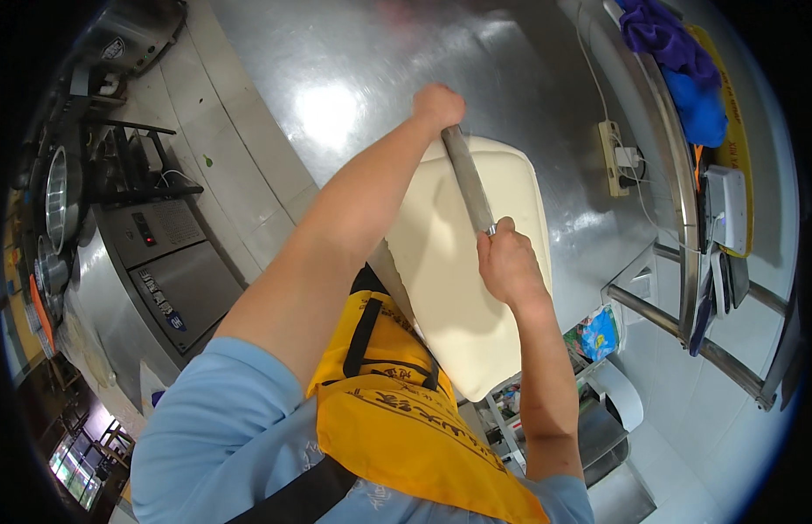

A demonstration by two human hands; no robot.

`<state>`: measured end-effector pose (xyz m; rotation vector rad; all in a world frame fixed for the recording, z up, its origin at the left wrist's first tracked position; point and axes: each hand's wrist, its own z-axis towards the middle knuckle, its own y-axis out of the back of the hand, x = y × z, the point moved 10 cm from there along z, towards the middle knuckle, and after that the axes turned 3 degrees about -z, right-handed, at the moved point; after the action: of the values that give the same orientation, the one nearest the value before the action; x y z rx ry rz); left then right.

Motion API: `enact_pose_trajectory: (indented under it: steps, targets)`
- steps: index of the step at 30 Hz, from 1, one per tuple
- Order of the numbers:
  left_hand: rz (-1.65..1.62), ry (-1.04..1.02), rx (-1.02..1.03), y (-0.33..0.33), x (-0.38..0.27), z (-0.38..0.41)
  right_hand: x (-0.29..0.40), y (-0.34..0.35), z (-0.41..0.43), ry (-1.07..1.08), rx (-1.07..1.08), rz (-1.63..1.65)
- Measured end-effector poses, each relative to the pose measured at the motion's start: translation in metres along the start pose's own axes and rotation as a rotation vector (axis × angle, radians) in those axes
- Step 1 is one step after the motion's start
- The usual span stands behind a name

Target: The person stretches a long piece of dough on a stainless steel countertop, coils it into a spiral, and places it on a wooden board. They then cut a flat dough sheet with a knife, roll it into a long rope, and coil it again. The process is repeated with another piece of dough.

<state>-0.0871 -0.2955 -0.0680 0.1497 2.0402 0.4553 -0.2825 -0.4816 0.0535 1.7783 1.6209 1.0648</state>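
Observation:
A thick, pale slab of dough lies on a stainless steel worktop, its near end reaching the table edge by the yellow apron. Across its far part rests a long metal-looking tool, which looks like a large knife or a rolling pin. My left hand is closed over the far end of this tool, just past the dough's far edge. My right hand grips the near end, over the right part of the dough. The parts of the tool inside both fists are hidden.
A power strip with plugs and cables lies at the worktop's right. Beyond it stands a metal rack with purple and blue cloths. A steel refrigerated counter is at the left across the tiled floor. Shelves hold items below right.

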Motion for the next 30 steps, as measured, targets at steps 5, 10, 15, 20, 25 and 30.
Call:
enact_pose_trajectory:
  steps: [5,10,15,20,25,30]
  targets:
    - [0.107,0.04,0.032,-0.007,-0.001,-0.001,-0.003,-0.001,-0.002,0.023,-0.013,0.025]
    - [0.131,-0.024,0.013,-0.01,-0.001,-0.004,-0.01,-0.012,-0.009,0.006,-0.004,0.045]
    - [0.196,-0.038,0.06,-0.02,0.006,-0.016,-0.019,-0.022,-0.022,0.021,-0.013,0.052]
    - [0.228,-0.053,0.021,-0.035,0.017,-0.051,-0.043,-0.038,-0.052,0.04,0.006,0.075]
    - [0.309,-0.071,0.053,-0.049,0.014,-0.096,-0.067,-0.054,-0.08,0.061,-0.018,0.07]
    - [0.189,0.027,-0.014,-0.053,0.021,-0.148,-0.092,-0.071,-0.105,0.078,-0.018,0.053]
